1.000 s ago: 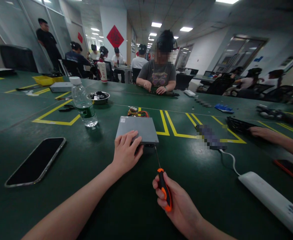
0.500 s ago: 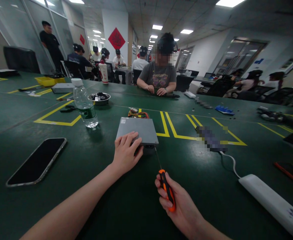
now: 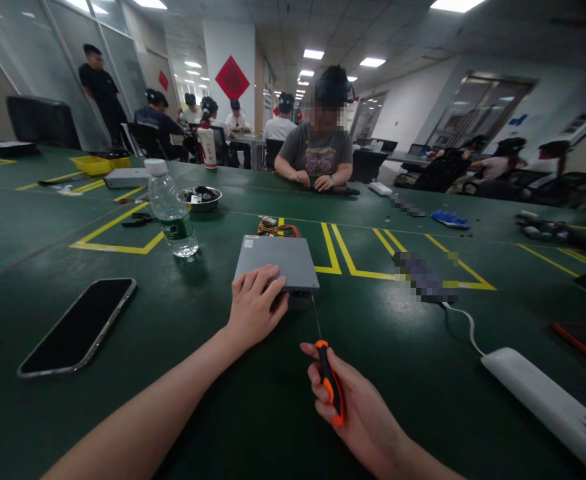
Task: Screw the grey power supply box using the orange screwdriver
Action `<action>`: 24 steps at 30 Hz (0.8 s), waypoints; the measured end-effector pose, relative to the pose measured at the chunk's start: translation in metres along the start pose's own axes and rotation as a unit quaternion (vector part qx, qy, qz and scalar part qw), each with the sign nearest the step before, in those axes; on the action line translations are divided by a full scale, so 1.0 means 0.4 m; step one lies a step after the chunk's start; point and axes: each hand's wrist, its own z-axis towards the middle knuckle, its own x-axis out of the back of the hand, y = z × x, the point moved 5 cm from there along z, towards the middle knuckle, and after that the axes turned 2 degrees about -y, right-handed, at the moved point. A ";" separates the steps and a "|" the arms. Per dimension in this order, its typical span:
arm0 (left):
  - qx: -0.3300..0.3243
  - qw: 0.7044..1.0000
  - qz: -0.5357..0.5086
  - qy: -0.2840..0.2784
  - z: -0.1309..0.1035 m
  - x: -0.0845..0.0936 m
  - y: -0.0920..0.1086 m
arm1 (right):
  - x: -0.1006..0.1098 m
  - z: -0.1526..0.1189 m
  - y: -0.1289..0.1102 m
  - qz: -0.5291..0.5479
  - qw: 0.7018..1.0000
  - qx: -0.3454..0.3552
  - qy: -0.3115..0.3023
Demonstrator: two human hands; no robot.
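A grey metal computer power supply (image 3: 277,257) lies flat on the green table, its socket side facing me and a bundle of coloured cables (image 3: 279,227) behind it. My left hand (image 3: 257,297) holds its near left part, fingers across the top and thumb down by the front side. In my right hand (image 3: 345,390) is a screwdriver (image 3: 331,383) with an orange and black handle. Its thin shaft points away from me, with the tip at the near right corner of the power supply. My right index finger sticks out to the left of the handle.
To the left are a phone (image 3: 80,327) and a clear water bottle (image 3: 173,213), with a metal bowl (image 3: 201,198) behind. A white power strip (image 3: 543,400) and its cord lie at right, near a blurred-out device (image 3: 425,277). A person (image 3: 315,147) sits opposite.
My right index finger has lifted off the screwdriver handle and stretched left; the handle has shifted slightly left. My left hand keeps its place on the power supply.
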 end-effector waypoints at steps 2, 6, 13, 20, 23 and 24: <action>-0.001 1.000 -0.005 0.001 0.001 0.000 0.000 | 0.008 -0.006 -0.008 -0.001 0.999 0.030 0.029; -0.001 1.000 -0.008 -0.001 0.003 0.000 -0.001 | 0.013 -0.033 -0.015 0.067 0.992 0.054 0.096; -0.004 1.000 -0.004 -0.007 0.003 0.003 -0.003 | -0.025 -0.042 0.016 0.184 0.976 -0.008 0.116; -0.005 1.000 -0.004 -0.012 0.000 0.000 -0.007 | -0.041 -0.062 0.017 0.063 0.990 0.079 0.096; -0.006 1.000 -0.004 -0.012 -0.001 -0.002 -0.008 | -0.035 -0.066 0.019 0.046 0.991 0.092 0.087; -0.006 1.000 -0.003 -0.012 0.000 -0.002 -0.008 | -0.031 -0.064 0.022 0.053 0.991 0.092 0.083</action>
